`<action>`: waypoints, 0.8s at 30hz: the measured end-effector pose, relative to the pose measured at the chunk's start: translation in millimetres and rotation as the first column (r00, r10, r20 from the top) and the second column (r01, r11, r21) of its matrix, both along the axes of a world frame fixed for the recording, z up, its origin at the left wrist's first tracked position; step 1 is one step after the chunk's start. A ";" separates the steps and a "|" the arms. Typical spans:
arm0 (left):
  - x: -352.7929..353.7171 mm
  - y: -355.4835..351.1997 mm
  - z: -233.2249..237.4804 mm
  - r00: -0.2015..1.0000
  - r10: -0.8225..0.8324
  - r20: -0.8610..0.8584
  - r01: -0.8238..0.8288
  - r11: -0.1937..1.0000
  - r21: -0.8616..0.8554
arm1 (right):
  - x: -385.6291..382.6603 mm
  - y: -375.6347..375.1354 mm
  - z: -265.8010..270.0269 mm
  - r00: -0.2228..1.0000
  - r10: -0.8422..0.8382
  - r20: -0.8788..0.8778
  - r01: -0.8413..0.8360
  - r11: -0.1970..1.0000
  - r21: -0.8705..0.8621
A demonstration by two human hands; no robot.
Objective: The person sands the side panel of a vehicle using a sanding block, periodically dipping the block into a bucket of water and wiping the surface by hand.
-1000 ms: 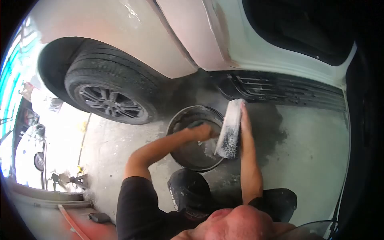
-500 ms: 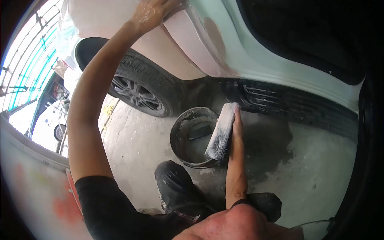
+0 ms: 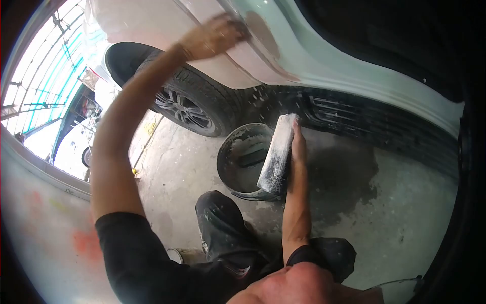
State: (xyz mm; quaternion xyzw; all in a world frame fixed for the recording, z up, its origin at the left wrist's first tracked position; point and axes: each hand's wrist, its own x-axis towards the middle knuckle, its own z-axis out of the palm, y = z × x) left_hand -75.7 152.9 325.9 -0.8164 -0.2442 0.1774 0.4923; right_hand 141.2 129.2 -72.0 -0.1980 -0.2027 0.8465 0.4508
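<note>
My left hand (image 3: 215,39) is raised at the pinkish-white car body panel (image 3: 152,23). Motion blurs its fingers, and a dark patch shows beside them, too smeared to make out. My right hand (image 3: 299,146) grips a long block (image 3: 277,157) by its right side. The block's face is whitish above and dark with white streaks below. It is tilted over the right rim of a round black bucket (image 3: 220,161). Inside the bucket lies a dark flat piece (image 3: 253,158) in cloudy liquid. White drops hang in the air above the bucket.
A car wheel (image 3: 187,109) stands left of the bucket. A black step (image 3: 344,114) runs along the car's underside to the right. Wet patches darken the concrete floor (image 3: 172,172). A small can (image 3: 174,255) is by my left knee (image 3: 217,213).
My left hand has moved down and right along the panel. Drops have appeared above the bucket. The view has shifted slightly, while my right hand still holds the block over the rim.
</note>
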 end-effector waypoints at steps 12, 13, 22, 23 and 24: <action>2.3 -3.4 -48.8 0.972 -0.086 0.219 0.078 0.996 0.046 | 17.4 -11.3 13.8 0.997 0.077 0.009 -0.076 0.996 -0.050; 6.1 -4.3 -70.0 0.959 -0.084 0.270 0.067 0.995 0.071 | 18.4 -11.1 11.4 0.996 0.083 0.010 -0.082 0.995 -0.050; 74.6 -59.1 -282.2 0.631 0.245 0.736 0.054 0.933 -0.356 | 43.3 -4.6 1.9 0.978 0.010 -0.208 -0.019 0.999 -0.040; 88.6 -71.6 -292.8 0.575 0.324 0.751 0.060 0.899 -0.433 | 59.0 -17.5 26.0 0.969 -0.093 -0.229 0.056 0.985 -0.161; 100.8 -81.3 -305.6 0.500 0.377 0.780 0.100 0.869 -0.484 | 72.8 -18.2 27.5 0.976 -0.102 -0.191 0.076 0.987 -0.141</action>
